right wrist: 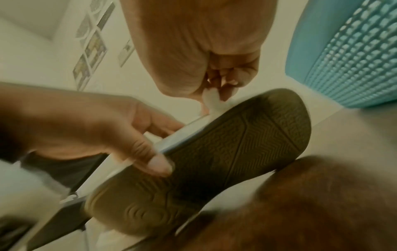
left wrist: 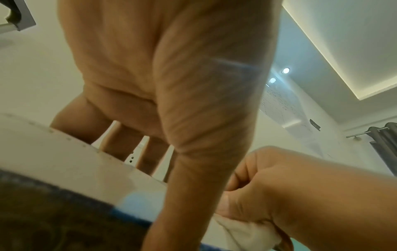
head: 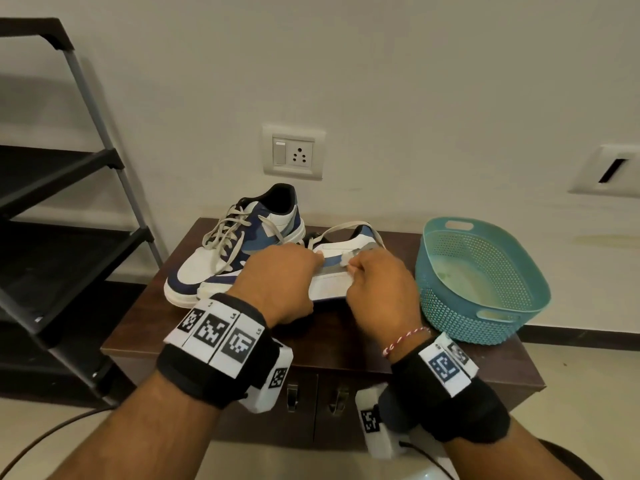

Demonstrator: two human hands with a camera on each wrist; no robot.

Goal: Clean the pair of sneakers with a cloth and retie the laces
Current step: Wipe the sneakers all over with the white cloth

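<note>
So right now the left hand [head: 282, 282] has the nearer sneaker [head: 332, 278] tipped on its side toward the middle of the cabinet top [head: 221, 341], fingers wrapped over the upper and thumb hooked under on the tread. The right hand [head: 379, 289] has its fingers bunched tight around a small wad of cloth [right wrist: 211, 100], pressed on the white side panel near the heel. The other sneaker [head: 235, 244] sits upright at the back left edge, laces loose. A teal basket [head: 485, 282] stands at the right edge.

Handling-wise I'd guess the shoe is light but floppy up top and stiff at the sole, so gripping across sole and upper makes sense. The cloth is soft and will slip unless kept balled up.
</note>
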